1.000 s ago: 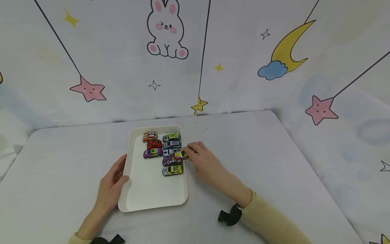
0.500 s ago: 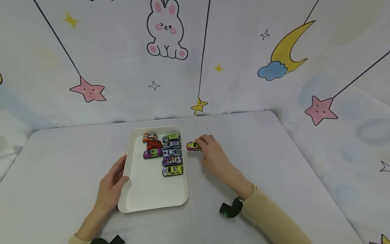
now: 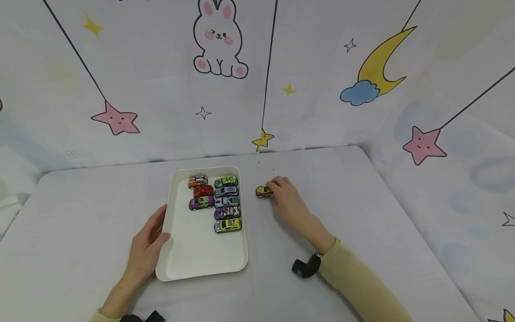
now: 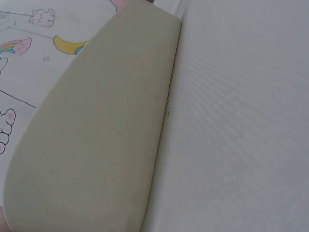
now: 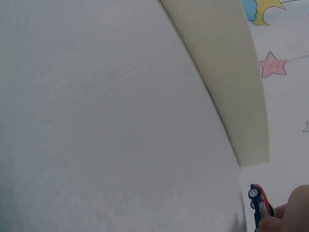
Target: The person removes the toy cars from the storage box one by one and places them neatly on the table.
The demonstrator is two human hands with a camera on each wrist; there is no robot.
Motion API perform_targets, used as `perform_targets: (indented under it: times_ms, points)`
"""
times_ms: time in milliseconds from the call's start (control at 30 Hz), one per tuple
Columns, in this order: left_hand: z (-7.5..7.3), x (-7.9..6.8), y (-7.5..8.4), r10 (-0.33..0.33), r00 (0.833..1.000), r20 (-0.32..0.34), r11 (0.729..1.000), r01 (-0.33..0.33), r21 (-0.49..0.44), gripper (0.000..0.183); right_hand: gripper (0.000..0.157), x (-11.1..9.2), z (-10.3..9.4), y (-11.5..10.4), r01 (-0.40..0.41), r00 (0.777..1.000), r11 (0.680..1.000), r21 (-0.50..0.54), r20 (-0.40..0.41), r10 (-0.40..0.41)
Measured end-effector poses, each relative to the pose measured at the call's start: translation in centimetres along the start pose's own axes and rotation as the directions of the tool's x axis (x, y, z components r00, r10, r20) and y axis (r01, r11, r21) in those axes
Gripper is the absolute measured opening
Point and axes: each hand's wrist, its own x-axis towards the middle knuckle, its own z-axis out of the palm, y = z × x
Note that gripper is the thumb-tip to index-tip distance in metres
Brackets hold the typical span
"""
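My right hand pinches a yellow-and-red toy car right of the tray, at or just over the table. In the right wrist view, the toy car is seen from the side between the fingertips of the hand. My left hand holds the left edge of the white tray, thumb at the rim. Its other fingertips are partly hidden. Inside the tray, the right column has several toy cars, the nearest a yellow car. Left of them stand an orange car, a red car and a purple car.
A white-covered table extends around the tray. Behind it rises a wall with printed rabbit, star and moon drawings. The tray's outer side wall fills much of the left wrist view.
My right hand has carried the yellow-and-red toy car from above the tray's right edge out to the right, away from the tray. Left hand and tray have stayed put.
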Motion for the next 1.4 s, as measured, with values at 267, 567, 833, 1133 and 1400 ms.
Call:
perform_targets:
  times_ms: [267, 567, 833, 1133, 1400]
  points:
    - [-0.1, 0.0, 0.1, 0.005, 1.000, 0.006, 1.000, -0.005, -0.004, 0.065, 0.041, 0.0, 1.1, 1.2, -0.005, 0.999, 0.999, 0.036, -0.034, 0.006]
    - [0.0, 0.1, 0.0, 0.006, 1.000, 0.008, 1.000, -0.006, -0.008, 0.065, 0.038, -0.2, 3.0, 2.5, 0.044, 0.981, 0.993, 0.109, -0.191, -0.023]
    - [-0.1, 0.1, -0.2, 0.028, 1.000, 0.002, 0.999, -0.028, -0.027, 0.065, 0.039, -0.2, 3.8, 2.8, 0.082, 0.963, 0.989, 0.125, -0.267, -0.046]
    - [0.0, 0.1, -0.2, 0.039, 0.999, -0.004, 0.999, -0.039, -0.023, 0.064, 0.035, 0.0, 4.3, 3.2, 0.102, 0.952, 0.990, 0.102, -0.299, -0.067]
    - [0.0, 0.1, 0.0, 0.022, 1.000, 0.006, 1.000, -0.022, -0.008, 0.065, 0.035, -0.2, 4.2, 2.9, 0.049, 0.971, 0.992, 0.113, -0.237, -0.021]
